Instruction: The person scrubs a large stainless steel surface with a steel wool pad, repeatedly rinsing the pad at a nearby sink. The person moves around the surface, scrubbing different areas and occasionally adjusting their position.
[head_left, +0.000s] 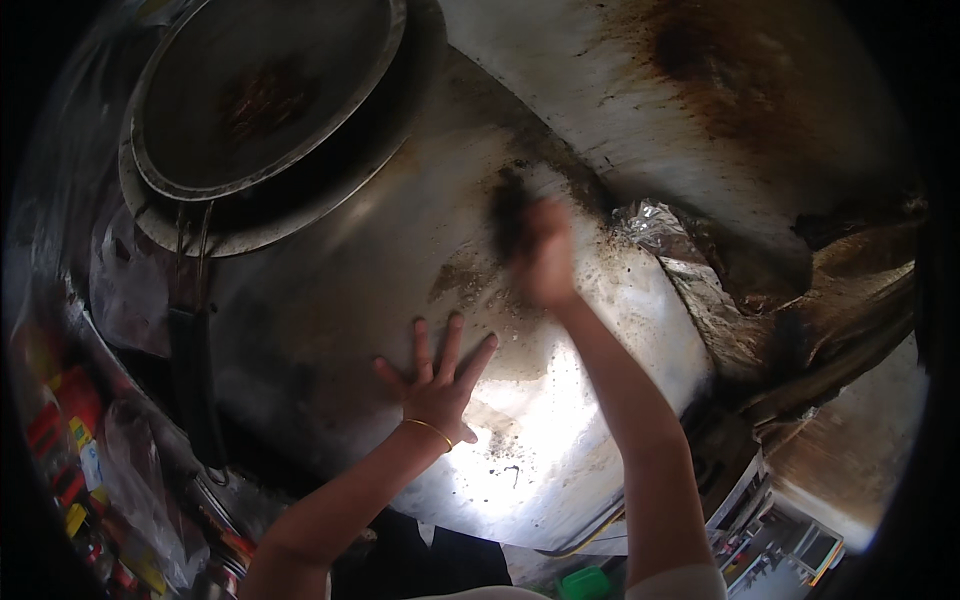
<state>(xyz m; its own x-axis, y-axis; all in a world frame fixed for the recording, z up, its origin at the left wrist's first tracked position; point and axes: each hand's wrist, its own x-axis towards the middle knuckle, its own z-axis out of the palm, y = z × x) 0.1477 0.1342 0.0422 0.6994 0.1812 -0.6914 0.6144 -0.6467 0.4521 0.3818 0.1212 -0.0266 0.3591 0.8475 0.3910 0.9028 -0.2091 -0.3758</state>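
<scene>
A broad metal surface (337, 300), stained with brown grime and dark specks, lies before me. My left hand (442, 382) rests on it with fingers spread, holding nothing; a thin gold-coloured bangle (429, 425) circles that wrist. Farther up and to the right, my right hand (544, 251) is blurred and closed around a dark scrubbing pad (510, 210), against the surface by a patch of dark residue (461, 283). The pad's exact kind is hard to tell through the blur.
At upper left are a pan (270, 97) with a black handle (196, 382) and a wider round vessel beneath it. Crumpled, dirty foil (675, 247) lines the right edge. A stained metal panel (675, 90) is at the top. Plastic bags (131, 277) and colourful packets (75, 450) sit at left.
</scene>
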